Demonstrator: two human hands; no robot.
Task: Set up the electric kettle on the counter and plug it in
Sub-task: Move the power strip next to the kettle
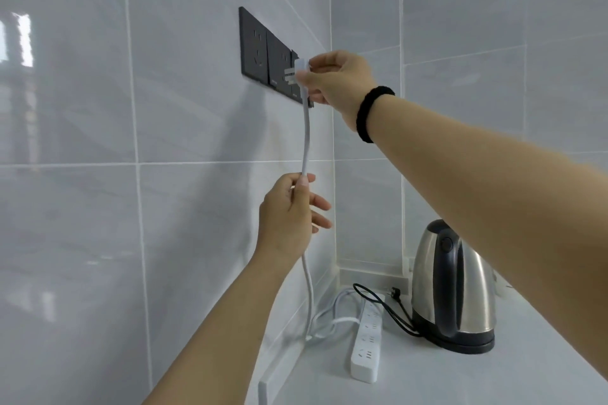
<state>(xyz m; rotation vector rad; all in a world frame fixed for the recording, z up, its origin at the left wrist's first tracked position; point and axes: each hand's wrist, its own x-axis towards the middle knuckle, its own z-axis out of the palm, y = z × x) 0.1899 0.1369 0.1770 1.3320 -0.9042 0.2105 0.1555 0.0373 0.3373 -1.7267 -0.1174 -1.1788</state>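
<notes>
While glossy grey wall tiles fill the left half of the frame, a row of dark wall sockets sits just above centre, its leftmost outlet bare. Below centre, the person's left hand rises from the lower edge with thumb and forefinger pinched on a white cable, the other fingers spread loosely toward the right. That white cable climbs from the pinch to a white plug, which the right hand grips between thumb and fingers, its metal prongs pointing left at the sockets and appearing just short of the faceplate; whether they touch it cannot be told. A black band circles the right wrist, and the forearm stretches away to the right edge. Beneath the left hand the cable drops to the white counter at lower right, looping beside a white power strip that lies lengthwise near the wall. A black cord trails across the strip's far end, its black plug lying loose on the counter. Right of the strip, the stainless-steel electric kettle stands upright on its black base in the corner, handle facing the camera, partly crossed by the right forearm.
</notes>
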